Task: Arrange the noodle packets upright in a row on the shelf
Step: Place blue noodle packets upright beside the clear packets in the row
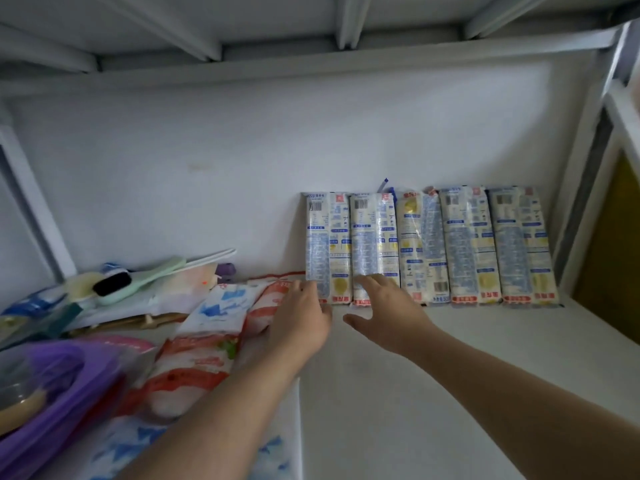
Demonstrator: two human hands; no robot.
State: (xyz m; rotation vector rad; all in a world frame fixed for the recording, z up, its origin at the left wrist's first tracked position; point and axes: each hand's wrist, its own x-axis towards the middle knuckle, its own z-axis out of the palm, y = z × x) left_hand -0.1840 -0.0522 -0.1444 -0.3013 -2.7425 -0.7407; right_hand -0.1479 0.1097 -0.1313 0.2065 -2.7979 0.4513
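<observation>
Several long noodle packets, white with blue and yellow print, stand upright in a row against the back wall of the white shelf (450, 358). The leftmost packet (327, 237) has my left hand (301, 320) at its lower left corner, fingers touching it. Beside it, the second packet (373, 233) has my right hand (388, 313) against its bottom, fingers spread. The other packets (467, 244) stand further right, up to the shelf's right post. Neither hand grips anything.
Red-and-white bags (194, 362) and a blue-and-white bag (225, 303) lie on the left. Behind them sit a mint brush (117, 284) and clutter. A purple plastic item (52, 393) fills the lower left. The shelf above hangs low overhead.
</observation>
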